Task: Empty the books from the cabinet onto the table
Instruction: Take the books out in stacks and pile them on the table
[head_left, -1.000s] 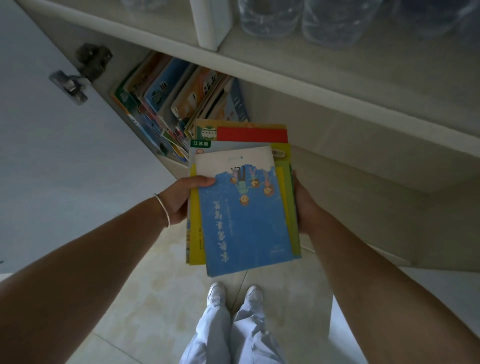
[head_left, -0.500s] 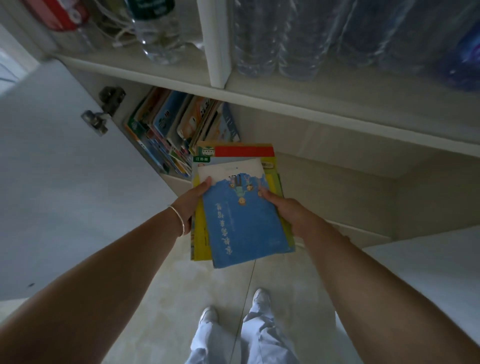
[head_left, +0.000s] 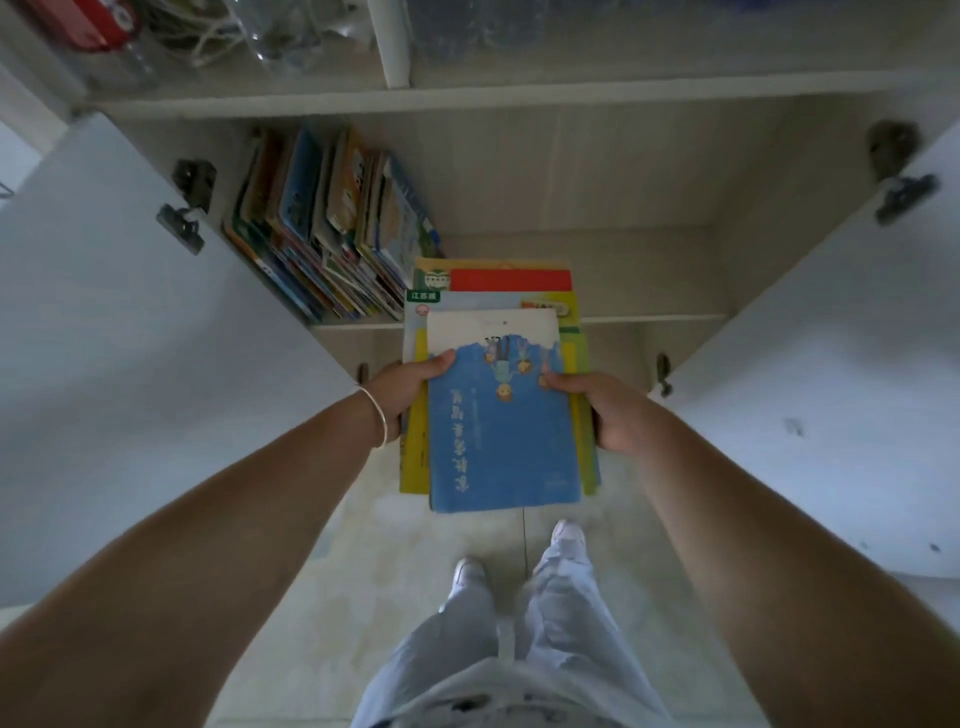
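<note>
A flat stack of books (head_left: 501, 431), topped by a blue and white one, hangs in front of the cabinet's lower shelf (head_left: 649, 318). My left hand (head_left: 408, 387) grips the stack's left edge, thumb on the top cover. My right hand (head_left: 605, 410) holds the right edge the same way. A row of several more books (head_left: 332, 228) leans at the left end of that shelf, inside the cabinet. No table shows in this view.
Both cabinet doors stand open: the left door (head_left: 130, 338) and the right door (head_left: 831, 353) flank my arms. The upper shelf (head_left: 467, 96) holds clear bottles and a red item. My legs and white shoes (head_left: 519, 556) stand on pale floor tiles below.
The view has swung right and down, now squarely facing the cabinet with both doors showing. My right hand has shifted its thumb onto the top cover; the stack stays held in both hands.
</note>
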